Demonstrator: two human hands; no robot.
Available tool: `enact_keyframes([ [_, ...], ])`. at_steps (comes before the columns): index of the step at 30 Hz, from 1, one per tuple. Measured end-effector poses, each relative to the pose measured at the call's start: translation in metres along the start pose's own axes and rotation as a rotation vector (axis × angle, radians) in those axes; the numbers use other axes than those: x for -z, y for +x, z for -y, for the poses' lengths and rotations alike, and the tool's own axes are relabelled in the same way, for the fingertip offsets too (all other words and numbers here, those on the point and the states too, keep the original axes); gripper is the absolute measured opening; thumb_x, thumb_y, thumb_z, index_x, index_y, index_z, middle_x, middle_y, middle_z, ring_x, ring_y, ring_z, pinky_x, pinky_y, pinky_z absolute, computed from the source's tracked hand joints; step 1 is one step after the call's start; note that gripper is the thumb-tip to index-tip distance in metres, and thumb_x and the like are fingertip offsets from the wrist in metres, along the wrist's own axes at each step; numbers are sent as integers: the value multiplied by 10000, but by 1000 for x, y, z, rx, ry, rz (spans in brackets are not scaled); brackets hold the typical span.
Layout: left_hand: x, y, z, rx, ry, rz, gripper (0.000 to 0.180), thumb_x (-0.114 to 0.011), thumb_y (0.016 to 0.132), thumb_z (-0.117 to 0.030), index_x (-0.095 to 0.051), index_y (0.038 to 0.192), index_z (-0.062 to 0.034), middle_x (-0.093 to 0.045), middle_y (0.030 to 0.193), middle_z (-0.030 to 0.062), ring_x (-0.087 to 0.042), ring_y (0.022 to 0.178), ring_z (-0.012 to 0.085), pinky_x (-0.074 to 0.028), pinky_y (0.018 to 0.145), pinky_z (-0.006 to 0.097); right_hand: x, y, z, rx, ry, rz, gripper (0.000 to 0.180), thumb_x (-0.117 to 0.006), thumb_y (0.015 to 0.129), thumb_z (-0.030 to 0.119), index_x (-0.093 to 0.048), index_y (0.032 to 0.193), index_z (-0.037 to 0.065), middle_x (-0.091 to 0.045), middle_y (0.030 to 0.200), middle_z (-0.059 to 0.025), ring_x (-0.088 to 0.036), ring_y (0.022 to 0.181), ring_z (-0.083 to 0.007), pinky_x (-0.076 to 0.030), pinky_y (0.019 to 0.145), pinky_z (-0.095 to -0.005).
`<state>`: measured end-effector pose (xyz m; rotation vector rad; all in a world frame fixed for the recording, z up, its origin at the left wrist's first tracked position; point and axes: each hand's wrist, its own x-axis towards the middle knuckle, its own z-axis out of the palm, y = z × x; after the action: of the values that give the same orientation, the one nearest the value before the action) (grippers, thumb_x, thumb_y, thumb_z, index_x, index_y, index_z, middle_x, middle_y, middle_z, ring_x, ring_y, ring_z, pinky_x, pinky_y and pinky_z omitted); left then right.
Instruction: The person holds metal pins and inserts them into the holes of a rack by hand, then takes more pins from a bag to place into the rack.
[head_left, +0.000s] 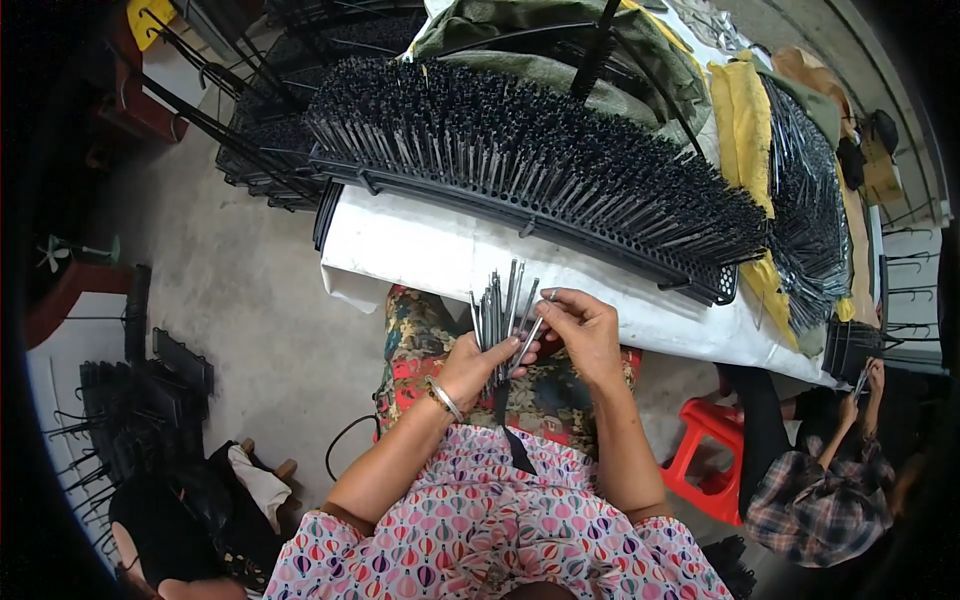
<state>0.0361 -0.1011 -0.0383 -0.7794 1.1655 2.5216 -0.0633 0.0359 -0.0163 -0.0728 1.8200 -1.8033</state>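
Rack (455, 202) on tabletop (400, 238) looks mostly full to me, but left fingers (501, 350) hold loose rods (493, 312), right fingers (551, 316) pinch one

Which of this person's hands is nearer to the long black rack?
Right. The right hand is just in front of the black rack; the left hand is farther back and to the left, holding a bundle of thin rods.

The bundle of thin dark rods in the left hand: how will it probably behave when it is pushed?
The bundle would probably spread, because its upper ends fan apart beyond the left hand. The rods are likely stiff, since they look straight, and might slide easily, given their smooth-looking sheen.
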Motion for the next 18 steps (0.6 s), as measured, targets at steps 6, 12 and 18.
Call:
enact_keyframes([
  [6,2,3,-1,86,-61,-19,229,-534,906,-101,-550,1088,37,-630,998,142,-642,855,229,-549,700,306,15,3,5,103,-7,-118,260,-682,814,139,-626,1001,-34,-646,799,-57,-583,661,-79,-465,544,-196],
  [12,-7,0,-5,114,-14,83,241,-538,899,-85,-561,1114,21,-655,941,139,-646,818,196,-544,711,301,14,11,-11,-58,44,34,323,-703,799,158,-618,1028,-53,-634,753,-55,-569,631,-89,-473,536,-210],
  [18,-10,1,-3,105,-61,121,262,-542,907,-120,-554,1128,20,-637,1010,150,-638,892,209,-543,729,298,20,4,1,-54,56,69,191,-686,808,117,-629,914,-31,-633,746,-44,-569,638,-83,-470,545,-215],
])
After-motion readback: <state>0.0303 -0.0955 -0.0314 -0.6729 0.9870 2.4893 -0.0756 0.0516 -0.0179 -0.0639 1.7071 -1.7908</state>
